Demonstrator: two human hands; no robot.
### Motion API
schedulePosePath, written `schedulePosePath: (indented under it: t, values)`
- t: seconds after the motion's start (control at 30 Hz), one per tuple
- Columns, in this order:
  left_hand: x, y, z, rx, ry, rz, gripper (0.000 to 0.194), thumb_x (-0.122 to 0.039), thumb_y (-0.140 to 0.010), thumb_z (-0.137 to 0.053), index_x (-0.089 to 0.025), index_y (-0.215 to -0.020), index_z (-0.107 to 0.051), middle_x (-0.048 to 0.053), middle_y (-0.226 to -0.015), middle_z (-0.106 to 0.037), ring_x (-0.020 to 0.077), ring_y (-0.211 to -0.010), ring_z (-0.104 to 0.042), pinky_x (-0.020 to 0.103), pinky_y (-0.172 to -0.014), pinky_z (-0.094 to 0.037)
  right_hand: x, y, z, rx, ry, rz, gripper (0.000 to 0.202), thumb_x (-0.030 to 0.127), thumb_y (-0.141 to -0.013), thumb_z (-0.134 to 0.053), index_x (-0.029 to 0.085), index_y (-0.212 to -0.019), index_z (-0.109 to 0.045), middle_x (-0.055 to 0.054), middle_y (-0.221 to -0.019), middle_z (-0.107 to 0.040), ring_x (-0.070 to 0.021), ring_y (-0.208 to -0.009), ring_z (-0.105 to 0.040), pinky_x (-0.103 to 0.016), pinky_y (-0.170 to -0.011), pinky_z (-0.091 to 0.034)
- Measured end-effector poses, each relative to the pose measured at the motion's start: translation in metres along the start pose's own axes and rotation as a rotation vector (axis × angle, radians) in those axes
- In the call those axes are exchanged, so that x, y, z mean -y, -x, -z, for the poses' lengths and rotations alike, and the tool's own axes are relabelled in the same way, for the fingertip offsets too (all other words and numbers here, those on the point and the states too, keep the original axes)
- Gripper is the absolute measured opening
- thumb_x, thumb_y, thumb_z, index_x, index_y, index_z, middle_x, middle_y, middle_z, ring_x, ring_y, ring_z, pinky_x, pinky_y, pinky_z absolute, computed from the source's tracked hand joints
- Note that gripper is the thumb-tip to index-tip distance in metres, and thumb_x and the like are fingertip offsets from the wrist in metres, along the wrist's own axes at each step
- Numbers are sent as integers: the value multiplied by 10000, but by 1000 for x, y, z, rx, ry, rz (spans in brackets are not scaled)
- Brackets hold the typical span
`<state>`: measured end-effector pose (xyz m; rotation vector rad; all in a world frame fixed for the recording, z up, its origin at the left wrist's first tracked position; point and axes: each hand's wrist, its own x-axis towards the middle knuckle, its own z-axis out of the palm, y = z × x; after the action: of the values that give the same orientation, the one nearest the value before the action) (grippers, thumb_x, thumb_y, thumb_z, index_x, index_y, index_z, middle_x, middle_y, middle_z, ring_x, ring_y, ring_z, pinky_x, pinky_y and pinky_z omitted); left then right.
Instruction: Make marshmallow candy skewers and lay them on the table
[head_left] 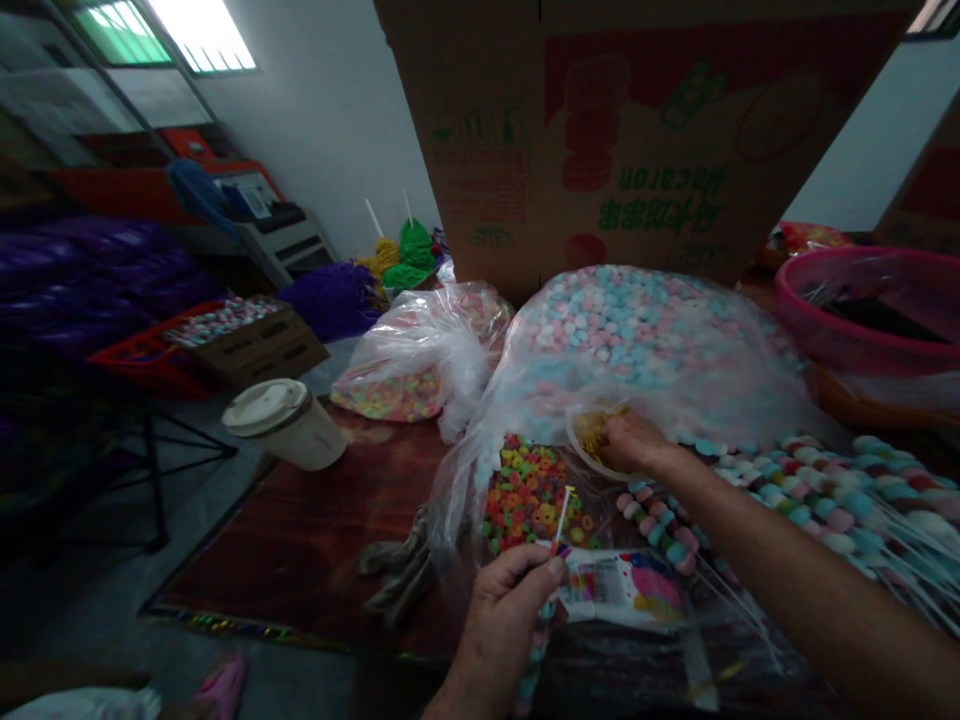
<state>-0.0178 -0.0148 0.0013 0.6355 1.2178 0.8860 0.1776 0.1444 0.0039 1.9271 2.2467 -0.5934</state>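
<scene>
My left hand (pixel 502 620) is closed around a marshmallow skewer (pixel 534 655). A thin white stick with a yellow tip stands up above my thumb, and pale blue and pink pieces show below the hand. My right hand (pixel 634 440) reaches into a small pale bowl (pixel 576 440) of shiny gold strips (pixel 594 436). Its fingers are bent together, and whatever they grip is hidden. Between the hands lie colourful ring-shaped candies (pixel 529 490) on clear plastic. A printed white packet (pixel 622 588) rests just right of my left hand.
Behind the bowl bulges a big clear bag of pastel marshmallows (pixel 637 315), before a tall cardboard box (pixel 487 130). Finished skewers (pixel 832 490) are piled at right, near a pink basin (pixel 817 345). Leftward are a lidded cup (pixel 289 425), grey gloves (pixel 401 570) and another candy bag (pixel 405 370).
</scene>
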Motion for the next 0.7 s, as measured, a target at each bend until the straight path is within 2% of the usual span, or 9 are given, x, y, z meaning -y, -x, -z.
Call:
schedulePosePath:
  t: [0.1,0.2,0.3,0.4,0.47,0.6,0.7]
  values:
    - [0,-2,4,-6,19,-13,246,-373,-618,-676,-150,-642,-575,-51,-521,-472,64,-422,-452,155,-368,-248,-8,3,3,30,-18,35,223,321,-891,-546,145,-1020,-593,-44,-1010,-609,-173,-848,-602,-347,-737,-513]
    - [-2,-3,0,25,58,-12,241,-365,-626,-679,-154,-660,-568,-42,-532,-503,70,-454,-480,147,-381,-268,-16,18,12,-7,-62,66,189,305,-886,-550,127,-916,-605,-16,-894,-616,-157,-781,-598,-322,-693,-506]
    - [-4,-3,-7,47,111,-7,254,-350,-608,-713,-152,-691,-577,-33,-553,-543,65,-453,-470,146,-393,-289,-22,36,17,-90,-117,75,92,171,-875,-516,128,-851,-594,-1,-789,-608,-130,-729,-576,-268,-654,-472]
    - [-7,-2,-11,19,152,-13,266,-320,-575,-739,-147,-705,-586,-31,-557,-564,52,-423,-444,147,-392,-293,-26,46,15,-126,-170,65,174,104,-878,-414,130,-881,-586,15,-717,-606,-105,-612,-547,-229,-568,-439]
    - [-8,-2,-12,8,176,-31,256,-303,-569,-740,-140,-696,-590,-22,-572,-583,52,-433,-462,143,-393,-290,-26,45,12,-116,-186,67,162,151,-899,-426,128,-898,-586,14,-736,-608,-110,-613,-556,-242,-572,-452]
    - [-6,1,-12,4,217,-37,254,-290,-571,-749,-142,-706,-594,-2,-641,-629,70,-496,-528,143,-424,-339,-14,26,2,-45,-176,60,184,304,-885,-553,144,-960,-602,-32,-958,-614,-161,-822,-595,-336,-727,-503]
    - [-3,4,-9,-6,220,-34,259,-294,-586,-756,-142,-730,-604,-2,-646,-635,71,-497,-533,157,-453,-385,-3,10,-2,-25,-202,20,227,311,-894,-542,166,-1065,-578,-60,-1076,-591,-179,-905,-591,-372,-779,-504]
